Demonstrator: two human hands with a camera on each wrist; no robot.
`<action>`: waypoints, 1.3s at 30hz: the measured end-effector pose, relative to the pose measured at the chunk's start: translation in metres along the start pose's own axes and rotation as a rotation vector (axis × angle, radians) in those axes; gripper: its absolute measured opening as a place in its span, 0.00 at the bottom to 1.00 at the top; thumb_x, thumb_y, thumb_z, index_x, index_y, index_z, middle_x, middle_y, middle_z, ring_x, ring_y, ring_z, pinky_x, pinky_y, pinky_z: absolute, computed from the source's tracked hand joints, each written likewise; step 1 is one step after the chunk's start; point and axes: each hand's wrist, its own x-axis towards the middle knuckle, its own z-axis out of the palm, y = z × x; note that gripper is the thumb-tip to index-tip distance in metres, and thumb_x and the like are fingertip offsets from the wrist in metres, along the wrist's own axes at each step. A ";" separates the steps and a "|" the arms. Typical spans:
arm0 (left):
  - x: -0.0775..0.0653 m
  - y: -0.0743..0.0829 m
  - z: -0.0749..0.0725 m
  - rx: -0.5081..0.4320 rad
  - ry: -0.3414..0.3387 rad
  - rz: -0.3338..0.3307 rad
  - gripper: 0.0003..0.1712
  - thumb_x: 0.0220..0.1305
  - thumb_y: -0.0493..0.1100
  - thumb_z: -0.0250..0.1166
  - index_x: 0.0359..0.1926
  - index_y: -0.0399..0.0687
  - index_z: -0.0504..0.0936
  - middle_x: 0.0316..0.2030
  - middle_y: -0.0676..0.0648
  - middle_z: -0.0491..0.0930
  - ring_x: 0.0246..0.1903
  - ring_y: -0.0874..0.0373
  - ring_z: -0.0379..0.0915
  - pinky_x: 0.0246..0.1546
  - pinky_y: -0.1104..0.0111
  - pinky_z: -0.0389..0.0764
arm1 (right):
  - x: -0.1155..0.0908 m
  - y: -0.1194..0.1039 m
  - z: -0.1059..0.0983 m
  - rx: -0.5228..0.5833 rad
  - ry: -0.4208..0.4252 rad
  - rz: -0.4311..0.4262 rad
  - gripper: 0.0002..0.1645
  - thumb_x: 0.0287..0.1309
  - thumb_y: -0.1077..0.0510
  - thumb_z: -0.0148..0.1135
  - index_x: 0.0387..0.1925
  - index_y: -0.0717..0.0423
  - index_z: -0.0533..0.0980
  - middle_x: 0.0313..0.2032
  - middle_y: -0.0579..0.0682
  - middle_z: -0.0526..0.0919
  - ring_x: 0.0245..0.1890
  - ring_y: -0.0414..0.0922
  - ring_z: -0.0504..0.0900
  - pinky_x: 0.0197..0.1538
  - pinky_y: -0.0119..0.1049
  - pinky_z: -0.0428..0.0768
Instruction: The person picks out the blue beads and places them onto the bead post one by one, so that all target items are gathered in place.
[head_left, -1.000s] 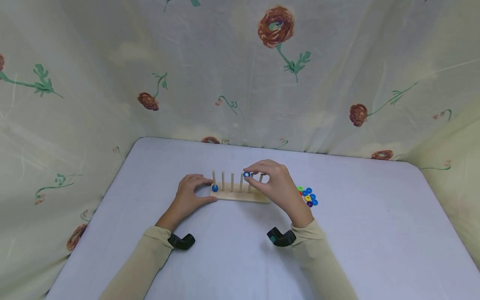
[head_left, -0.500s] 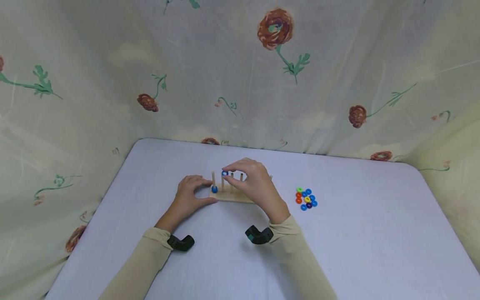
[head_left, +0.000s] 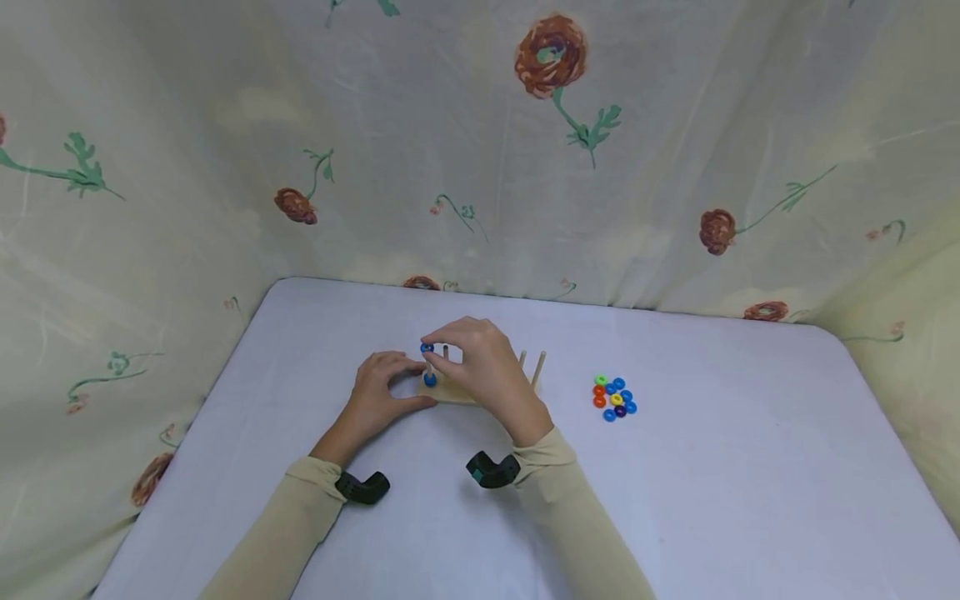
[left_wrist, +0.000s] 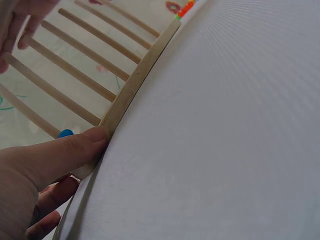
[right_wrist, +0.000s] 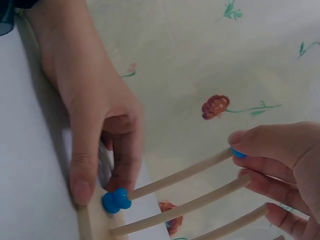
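Note:
A wooden peg stand [left_wrist: 131, 92] with a row of upright pegs stands on the table. My left hand [head_left: 378, 387] holds its left end, thumb along the front edge and fingers behind. At the foot of the leftmost peg sit blue rings [right_wrist: 116, 200], seemingly two stacked. My right hand [head_left: 483, 367] pinches another blue ring [right_wrist: 238, 153] between thumb and index finger at the top of that same peg. Whether the peg's tip is inside this ring is hard to tell. In the head view the right hand hides the stand's middle pegs.
To the right of the stand lies a loose group of small rings [head_left: 616, 400] in blue, orange, yellow, green and dark purple. The white-covered table [head_left: 750, 467] ends at a flowered curtain [head_left: 480, 150] at the back and sides.
My right hand has moved left across the stand, carrying the blue ring to the leftmost peg. The loose rings on the right are uncovered. The left hand stays on the stand's end.

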 end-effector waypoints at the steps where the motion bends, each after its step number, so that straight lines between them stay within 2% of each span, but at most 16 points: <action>1: 0.000 0.000 0.000 -0.001 0.002 0.001 0.31 0.49 0.51 0.84 0.56 0.50 0.87 0.58 0.43 0.84 0.68 0.43 0.66 0.74 0.39 0.57 | 0.000 0.000 0.001 -0.003 0.003 -0.004 0.10 0.62 0.55 0.74 0.44 0.51 0.89 0.41 0.46 0.92 0.46 0.43 0.89 0.57 0.44 0.84; 8: -0.001 0.001 -0.002 -0.011 0.013 0.002 0.31 0.50 0.50 0.84 0.55 0.48 0.87 0.57 0.43 0.85 0.68 0.43 0.66 0.75 0.39 0.57 | -0.002 -0.002 0.004 -0.011 0.040 -0.018 0.10 0.62 0.55 0.73 0.45 0.51 0.89 0.41 0.46 0.92 0.45 0.42 0.88 0.54 0.43 0.84; 17: -0.001 0.003 -0.002 -0.004 0.001 -0.008 0.31 0.50 0.50 0.83 0.55 0.48 0.87 0.57 0.43 0.85 0.69 0.43 0.66 0.75 0.40 0.56 | -0.004 -0.001 0.009 -0.025 0.070 -0.014 0.10 0.62 0.55 0.73 0.45 0.51 0.89 0.43 0.45 0.92 0.48 0.42 0.88 0.56 0.42 0.83; 28: -0.001 0.004 -0.003 -0.010 0.008 0.000 0.31 0.50 0.50 0.83 0.56 0.48 0.87 0.57 0.43 0.85 0.69 0.43 0.66 0.75 0.40 0.57 | -0.003 -0.001 0.010 -0.024 0.077 -0.008 0.11 0.63 0.54 0.73 0.46 0.50 0.88 0.44 0.45 0.92 0.49 0.43 0.88 0.57 0.42 0.83; 39: 0.000 0.003 -0.001 -0.007 -0.003 -0.006 0.32 0.50 0.50 0.83 0.56 0.47 0.86 0.60 0.42 0.83 0.69 0.42 0.66 0.76 0.40 0.56 | -0.005 0.000 0.009 -0.034 0.059 0.011 0.18 0.61 0.53 0.75 0.52 0.51 0.87 0.45 0.46 0.92 0.49 0.44 0.88 0.56 0.42 0.83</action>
